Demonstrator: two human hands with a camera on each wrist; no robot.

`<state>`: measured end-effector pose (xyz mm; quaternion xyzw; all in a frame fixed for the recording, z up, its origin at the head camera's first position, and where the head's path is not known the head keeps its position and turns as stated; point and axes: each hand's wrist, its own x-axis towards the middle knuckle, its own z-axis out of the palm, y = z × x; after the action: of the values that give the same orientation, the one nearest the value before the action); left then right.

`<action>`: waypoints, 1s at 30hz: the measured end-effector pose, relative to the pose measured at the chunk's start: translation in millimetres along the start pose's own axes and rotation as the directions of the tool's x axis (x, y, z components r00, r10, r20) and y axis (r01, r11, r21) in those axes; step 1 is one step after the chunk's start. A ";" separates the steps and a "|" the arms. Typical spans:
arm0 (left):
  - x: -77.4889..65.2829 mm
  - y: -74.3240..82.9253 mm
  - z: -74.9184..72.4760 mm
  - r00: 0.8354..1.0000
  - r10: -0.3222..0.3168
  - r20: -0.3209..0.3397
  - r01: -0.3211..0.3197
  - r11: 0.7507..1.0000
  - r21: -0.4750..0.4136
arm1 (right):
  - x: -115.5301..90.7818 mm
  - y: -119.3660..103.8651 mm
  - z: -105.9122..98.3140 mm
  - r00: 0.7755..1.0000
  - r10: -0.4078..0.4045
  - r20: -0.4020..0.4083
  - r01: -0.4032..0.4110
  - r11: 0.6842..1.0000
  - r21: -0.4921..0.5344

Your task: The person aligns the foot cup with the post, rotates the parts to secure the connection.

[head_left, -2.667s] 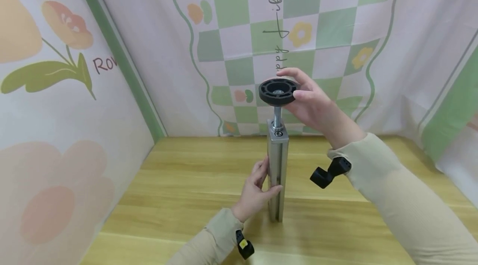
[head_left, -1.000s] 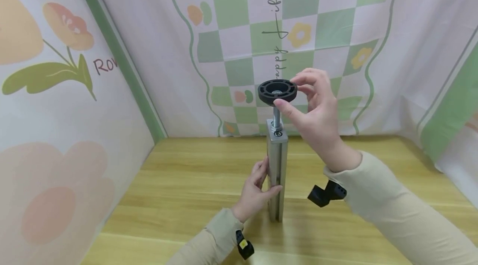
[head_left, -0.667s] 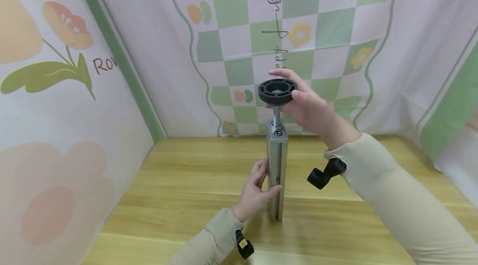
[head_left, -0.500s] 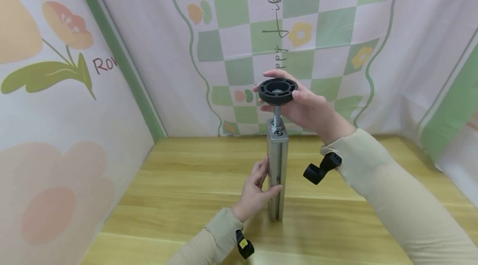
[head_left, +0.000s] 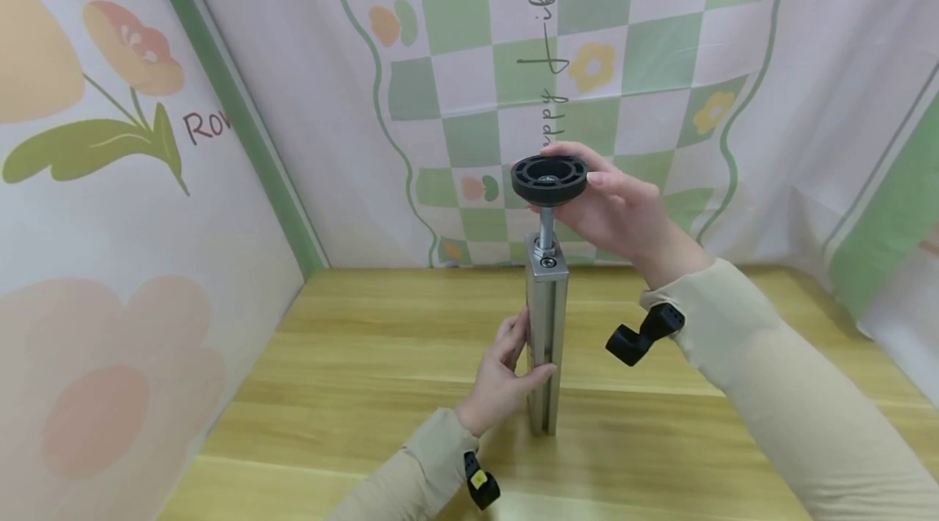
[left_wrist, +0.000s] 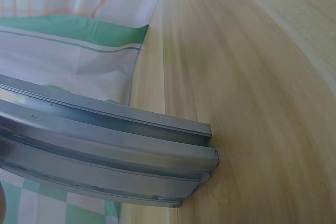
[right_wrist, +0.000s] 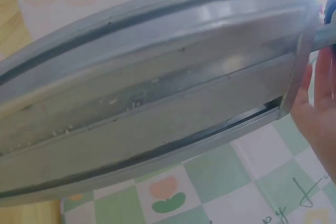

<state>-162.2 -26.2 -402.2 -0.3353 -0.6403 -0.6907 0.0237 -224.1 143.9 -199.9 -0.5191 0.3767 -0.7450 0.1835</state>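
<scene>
An aluminium profile [head_left: 545, 325] stands upright on the table, slots running along its sides. A metal end plate [head_left: 559, 269] with a bolt caps it. From the plate rises a threaded rod [head_left: 546, 226] that carries a black round levelling foot [head_left: 534, 192], ribbed side up. My left hand [head_left: 495, 386] grips the profile around its middle, thumb across the near face. At the foot's right side, my right hand [head_left: 619, 211] holds its rim with the thumb in front and fingers behind, partly hidden. In the left wrist view, the profile's lower end [left_wrist: 178, 161] meets the table.
The wooden table [head_left: 352, 358] reaches back to a hanging cloth [head_left: 469, 81] with green and white checks. A flower-printed cloth [head_left: 242, 260] borders the left side. Black camera mounts [head_left: 645, 333] sit on both wrists.
My right hand has swung around the foot from a lower wrist with the thumb in front, its fingers reaching behind, then drawn back slightly right. My left hand and the profile stay put.
</scene>
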 end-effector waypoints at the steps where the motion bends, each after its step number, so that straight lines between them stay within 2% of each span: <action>1: 0.0 -0.2 0.0 1.000 0.000 -0.001 0.000 1.000 0.002 | -0.8 -0.5 0.8 1.000 -0.011 -0.023 0.010 0.999 -0.039; 5: 0.3 -2.9 0.3 1.000 0.015 -0.008 -0.015 1.000 0.006 | -3.3 -2.6 7.1 0.993 -0.051 -0.110 0.034 0.988 -0.153; 9: 0.4 -4.9 0.5 0.999 0.045 -0.010 -0.045 0.999 0.009 | -5.6 -5.0 17.2 0.971 -0.073 -0.226 0.015 0.968 -0.249; 12: 0.1 -5.6 0.7 0.999 0.051 -0.007 -0.051 0.999 0.009 | -7.0 -6.0 26.5 0.938 -0.092 -0.334 -0.026 0.943 -0.332; 16: 0.0 -5.3 0.9 0.999 0.045 -0.004 -0.045 0.999 0.011 | -6.4 -5.6 37.7 0.876 -0.135 -0.463 -0.088 0.899 -0.429; 18: 0.0 -5.2 1.2 0.999 0.042 -0.005 -0.042 0.999 0.009 | -5.6 -5.1 42.0 0.851 -0.160 -0.500 -0.107 0.879 -0.465; 23: 0.3 -5.6 1.6 0.999 0.041 -0.006 -0.041 0.999 0.010 | -4.1 -3.3 50.9 0.812 -0.230 -0.536 -0.126 0.828 -0.546; 26: 0.4 -6.0 1.7 0.999 0.051 -0.007 -0.051 0.999 0.011 | -2.2 -1.7 57.1 0.779 -0.298 -0.552 -0.159 0.757 -0.633; 27: 0.4 -6.2 1.6 0.999 0.054 -0.008 -0.054 0.999 0.009 | -1.5 -1.0 59.4 0.766 -0.323 -0.556 -0.179 0.722 -0.668; 30: 0.3 -6.5 1.5 0.998 0.057 -0.010 -0.057 0.998 0.002 | 0.5 1.2 65.3 0.731 -0.399 -0.553 -0.257 0.590 -0.765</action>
<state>-164.7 -23.6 -407.8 -0.3496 -0.6309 -0.6910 0.0468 -164.8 118.6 -189.0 -0.2504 0.6865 -0.6336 -0.2542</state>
